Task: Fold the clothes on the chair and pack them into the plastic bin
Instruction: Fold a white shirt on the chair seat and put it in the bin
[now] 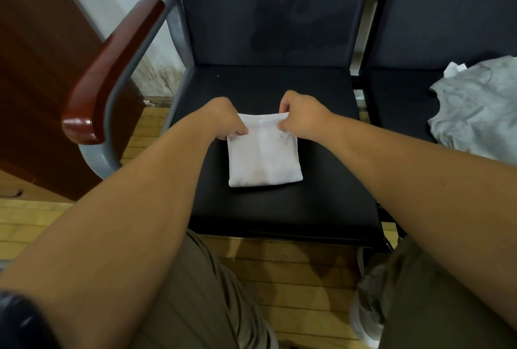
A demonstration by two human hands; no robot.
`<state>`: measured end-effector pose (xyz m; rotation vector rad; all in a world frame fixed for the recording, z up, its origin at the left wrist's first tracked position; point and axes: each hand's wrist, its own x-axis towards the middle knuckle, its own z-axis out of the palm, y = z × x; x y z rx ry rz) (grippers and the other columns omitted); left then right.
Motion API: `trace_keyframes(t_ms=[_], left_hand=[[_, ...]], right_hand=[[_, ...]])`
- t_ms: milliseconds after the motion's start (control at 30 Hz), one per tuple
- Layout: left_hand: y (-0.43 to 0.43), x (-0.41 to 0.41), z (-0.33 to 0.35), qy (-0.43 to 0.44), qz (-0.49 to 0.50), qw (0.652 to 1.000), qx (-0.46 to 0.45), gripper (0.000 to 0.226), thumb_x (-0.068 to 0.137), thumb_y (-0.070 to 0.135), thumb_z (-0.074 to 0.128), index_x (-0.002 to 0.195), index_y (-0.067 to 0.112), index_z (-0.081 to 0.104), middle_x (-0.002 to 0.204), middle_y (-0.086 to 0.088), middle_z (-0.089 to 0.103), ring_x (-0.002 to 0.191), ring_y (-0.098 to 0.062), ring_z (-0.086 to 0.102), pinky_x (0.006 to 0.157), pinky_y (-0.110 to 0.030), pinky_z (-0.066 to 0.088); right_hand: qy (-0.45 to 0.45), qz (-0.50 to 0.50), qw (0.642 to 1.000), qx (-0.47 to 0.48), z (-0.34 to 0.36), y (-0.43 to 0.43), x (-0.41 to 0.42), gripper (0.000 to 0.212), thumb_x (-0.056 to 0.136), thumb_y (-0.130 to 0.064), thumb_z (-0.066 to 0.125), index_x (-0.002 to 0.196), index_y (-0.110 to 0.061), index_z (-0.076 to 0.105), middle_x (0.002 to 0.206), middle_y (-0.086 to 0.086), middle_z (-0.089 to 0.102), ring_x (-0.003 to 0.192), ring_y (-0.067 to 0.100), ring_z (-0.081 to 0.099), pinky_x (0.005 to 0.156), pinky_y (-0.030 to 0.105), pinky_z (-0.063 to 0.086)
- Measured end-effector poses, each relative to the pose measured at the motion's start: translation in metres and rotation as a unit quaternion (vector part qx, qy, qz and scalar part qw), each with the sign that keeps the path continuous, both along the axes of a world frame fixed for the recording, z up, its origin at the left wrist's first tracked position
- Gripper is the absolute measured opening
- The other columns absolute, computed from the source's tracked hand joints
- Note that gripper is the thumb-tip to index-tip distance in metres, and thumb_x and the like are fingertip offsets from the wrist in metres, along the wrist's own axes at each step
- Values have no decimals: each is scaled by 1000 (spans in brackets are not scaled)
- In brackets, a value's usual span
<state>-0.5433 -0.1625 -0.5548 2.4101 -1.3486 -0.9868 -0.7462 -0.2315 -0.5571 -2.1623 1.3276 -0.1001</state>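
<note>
Both hands pinch the far edge of a folded white garment (264,152): left hand (223,120) on its left corner, right hand (303,116) on its right. It lies flat on the black chair seat (279,208). A crumpled grey shirt (475,107) (unfolded) sits on the neighbouring seat, far right.

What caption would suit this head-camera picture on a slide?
Left hand and right hand pinch a folded white garment on a black chair seat.
</note>
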Motion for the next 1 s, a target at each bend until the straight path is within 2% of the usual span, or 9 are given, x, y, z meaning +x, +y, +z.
trace_keyframes(t_ms=[100,233,300,367,500,667,733,833,1000], left_hand=[[11,-2,21,35,19,999,-33,57,77,15,92,127,4,69,113,-11,72,100,-30,72,93,-46,63],[38,-8,57,-1,-42,997,-68,38,79,22,89,111,19,70,107,-4,71,94,-21,69,86,-38,61],[54,-12,72,-7,-69,995,-74,33,81,25,87,107,23,68,105,0,71,92,-19,70,86,-39,63],[72,-15,86,-12,-82,993,-85,30,81,28,87,104,26,68,104,2,71,92,-18,71,87,-43,64],[111,-13,110,-39,-62,988,-138,34,81,33,88,105,31,64,104,5,68,94,-18,68,86,-43,63],[162,9,143,-84,-13,976,-202,33,84,31,87,113,31,72,107,6,69,94,-15,63,78,-31,47],[187,23,154,-99,8,972,-215,31,82,30,88,109,29,75,98,8,69,87,-11,62,71,-29,46],[226,48,163,-108,62,969,-215,32,80,34,89,106,31,71,97,8,68,87,-11,63,75,-32,53],[295,82,158,-119,134,963,-200,31,84,30,85,108,28,66,100,4,67,88,-16,63,73,-34,58]], right_hand=[[-28,-20,999,21,19,4,-5,49,89,-15,79,130,-21,53,118,2,62,103,19,63,83,31,56],[-20,4,1000,23,49,20,-19,82,87,-21,81,160,-21,42,147,4,56,125,23,60,102,36,54],[-11,32,999,33,65,30,-29,77,88,-21,78,158,-21,47,150,2,55,118,21,66,101,39,58],[-4,58,998,32,83,41,-36,64,88,-21,76,149,-26,58,137,-4,61,98,18,71,85,37,62],[-4,93,996,-16,114,70,-31,43,88,-23,74,129,-36,69,118,-12,65,102,11,63,78,29,54],[-54,101,991,-68,144,109,3,34,91,-22,74,124,-29,74,115,-7,69,100,14,65,75,27,50],[-62,109,989,-81,155,127,26,30,92,-18,69,120,-28,74,104,-6,70,83,16,71,68,27,55],[-52,126,987,-85,167,156,66,34,91,-12,61,116,-33,70,92,-3,69,67,21,74,53,33,60],[-19,216,971,-98,168,208,137,39,91,-1,59,123,-20,68,90,1,67,74,30,77,69,49,66]])
